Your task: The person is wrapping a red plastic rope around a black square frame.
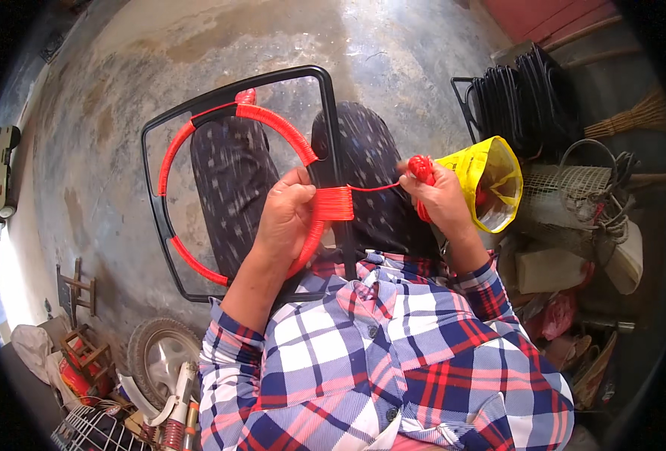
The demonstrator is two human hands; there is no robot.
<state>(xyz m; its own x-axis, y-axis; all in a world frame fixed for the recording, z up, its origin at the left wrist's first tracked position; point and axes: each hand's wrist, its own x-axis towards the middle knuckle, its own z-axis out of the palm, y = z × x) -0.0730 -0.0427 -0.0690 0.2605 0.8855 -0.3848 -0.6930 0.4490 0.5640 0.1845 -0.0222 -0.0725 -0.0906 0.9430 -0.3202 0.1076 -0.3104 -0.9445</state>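
Note:
A black frame (331, 120) with rounded corners lies across my lap, with a ring (280, 129) inside it largely covered in red wrapping. A flat band of red cord (334, 204) runs side by side between the ring and the frame's right bar. My left hand (282, 214) is closed around the ring, its thumb against that band. Off to the right, my right hand (444, 197) grips a bundle of red cord (421, 168). One strand (374, 189) stretches from the bundle to the frame bar. Another red bundle (246, 97) sits at the ring's far side.
Beside my right hand a yellow bag (470, 174) gapes, something red inside. Black folded frames (510, 105) stand at the back right, near a broom (630, 114) and a wire mesh roll (566, 184). Lower left are a wheel (164, 357) and a small wooden stool (85, 357).

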